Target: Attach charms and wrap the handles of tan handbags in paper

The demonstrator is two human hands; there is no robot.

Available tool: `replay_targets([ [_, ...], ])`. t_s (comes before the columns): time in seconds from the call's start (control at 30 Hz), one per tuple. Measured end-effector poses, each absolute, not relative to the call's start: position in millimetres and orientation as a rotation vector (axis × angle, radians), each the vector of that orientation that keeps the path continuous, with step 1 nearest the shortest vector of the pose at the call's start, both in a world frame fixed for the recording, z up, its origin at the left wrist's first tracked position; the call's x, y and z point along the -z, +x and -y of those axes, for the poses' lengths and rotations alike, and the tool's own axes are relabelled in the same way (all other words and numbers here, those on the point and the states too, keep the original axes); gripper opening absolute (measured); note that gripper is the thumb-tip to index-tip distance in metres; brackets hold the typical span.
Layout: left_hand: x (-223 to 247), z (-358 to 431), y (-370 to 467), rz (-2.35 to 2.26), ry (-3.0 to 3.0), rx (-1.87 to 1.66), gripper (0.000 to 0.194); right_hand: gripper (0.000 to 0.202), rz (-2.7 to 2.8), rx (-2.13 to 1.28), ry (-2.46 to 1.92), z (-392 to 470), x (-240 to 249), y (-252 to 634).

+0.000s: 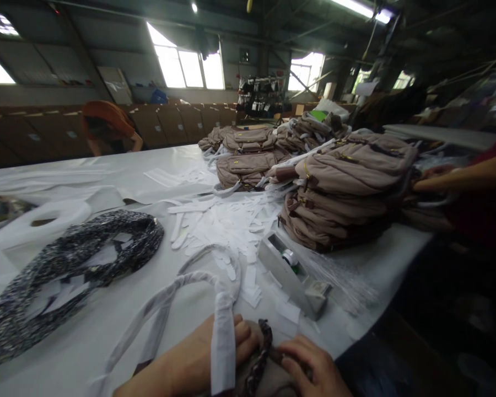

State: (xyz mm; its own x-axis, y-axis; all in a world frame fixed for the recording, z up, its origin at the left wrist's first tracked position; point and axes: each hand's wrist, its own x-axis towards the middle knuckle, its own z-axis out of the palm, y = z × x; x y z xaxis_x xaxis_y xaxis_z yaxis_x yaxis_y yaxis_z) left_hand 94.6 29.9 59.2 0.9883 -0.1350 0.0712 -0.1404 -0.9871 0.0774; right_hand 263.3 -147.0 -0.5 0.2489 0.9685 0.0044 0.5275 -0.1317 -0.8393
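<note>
At the bottom centre lies a taupe fabric bag [273, 380] with a dark braided cord [259, 358] across it, partly cut off by the frame. My left hand [242, 336] is closed on the bag's fabric left of the cord; a white-wrapped strap [223, 336] passes over that wrist and loops back onto the table. On the other side of the cord, my right hand [308, 364] has its fingers curled on the same bag, with the fingertips partly hidden. Just beyond the hands sit a grey tape dispenser [281, 275] and white paper strips [227, 220].
Stacked taupe bags [343, 187] rise at the right of the white table [182, 336]. A speckled black-and-white coil [78, 264] lies left. One person [107, 124] bends beyond the table; another person's arm [467, 179] reaches in at right.
</note>
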Motion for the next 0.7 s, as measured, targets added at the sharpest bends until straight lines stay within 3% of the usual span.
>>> replay_targets([
  [0.27,-64.4,-26.9,102.7,0.320,3.049,-0.135,0.023,0.005,1.469,-0.885,-1.740,120.8,-16.8,260.1],
  [0.5,-45.4,-58.9,73.5,0.042,2.910,-0.158,0.028,0.012,1.312,-0.927,-1.896,131.1,-3.0,270.7],
  [0.7,-16.8,-81.6,-15.8,-0.405,2.795,-0.154,0.036,0.023,1.345,-0.882,-1.941,139.1,22.9,279.4],
])
